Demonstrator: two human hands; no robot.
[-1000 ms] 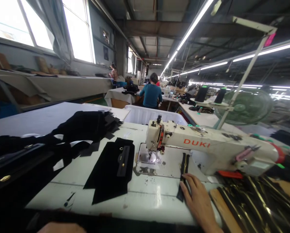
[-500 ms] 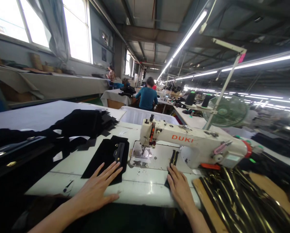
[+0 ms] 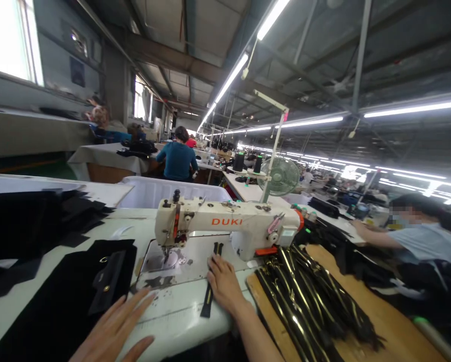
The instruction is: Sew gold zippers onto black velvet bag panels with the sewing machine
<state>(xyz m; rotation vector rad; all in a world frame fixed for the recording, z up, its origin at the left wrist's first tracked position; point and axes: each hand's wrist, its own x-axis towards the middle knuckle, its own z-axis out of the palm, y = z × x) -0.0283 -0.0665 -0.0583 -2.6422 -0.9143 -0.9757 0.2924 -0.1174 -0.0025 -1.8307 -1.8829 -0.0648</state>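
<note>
My left hand [image 3: 115,329] is at the front edge of the sewing table, fingers spread and empty. Its fingers reach over the near right part of a black fabric panel [image 3: 70,281], which carries a dark strap piece [image 3: 108,281] with gold-coloured hardware. Over the table to the right, my right hand [image 3: 227,286] lies with extended fingers across a short black zipper [image 3: 207,301] with gold teeth. Both zipper ends show beyond the hand; its middle is covered. The white sewing machine [image 3: 198,218] stands just behind, its needle area left of the zipper.
Many black zippers with gold teeth [image 3: 304,301] lie on a brown board [image 3: 379,306] at right. Dark fabric pieces [image 3: 32,221] are heaped at left. A white bin [image 3: 172,190] stands behind the machine. A co-worker in blue [image 3: 178,158] sits ahead; another person [image 3: 425,236] is at right.
The view has swung to the right, bringing a person at right into sight. My left hand has drawn nearer the table's front edge. My right hand stays on the zipper.
</note>
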